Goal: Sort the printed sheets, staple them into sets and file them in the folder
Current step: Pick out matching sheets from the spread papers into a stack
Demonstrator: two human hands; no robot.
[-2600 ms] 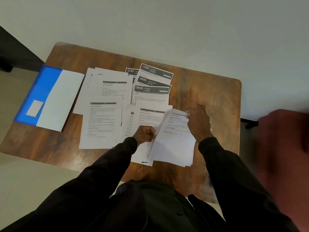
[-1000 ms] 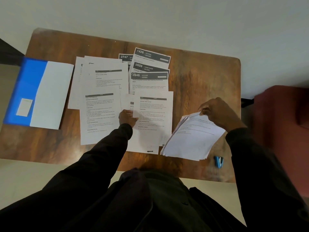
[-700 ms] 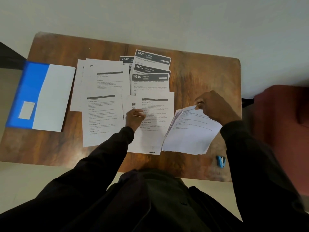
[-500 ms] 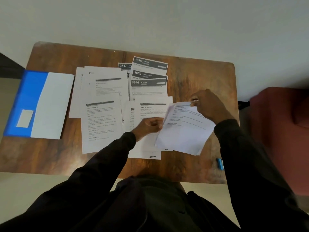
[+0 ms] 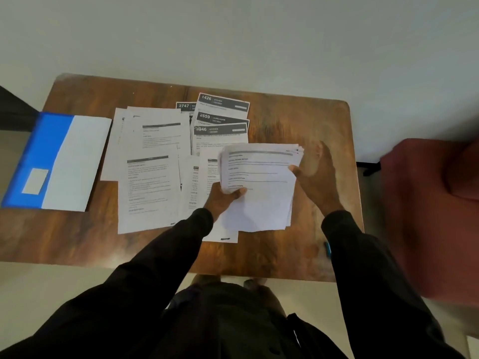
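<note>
- A wooden counter (image 5: 298,120) with dark grain and rounded corners lies under both hands, its bare surface showing beyond the right hand (image 5: 318,177).
- A plain pale wall (image 5: 233,35) rises past the counter's far edge, well beyond the hands.
- A dark red armchair (image 5: 427,216), blurred, stands well to the right of the right hand.
- A pale floor (image 5: 39,281) shows nearer than the left hand (image 5: 220,200) and to its left.
- A dark, unclear shape (image 5: 13,110) sits far to the left hand's left.

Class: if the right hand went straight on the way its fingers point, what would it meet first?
Nothing on the table: ahead of the right hand, which holds the stack, is bare wood, then probably the wall.
</note>
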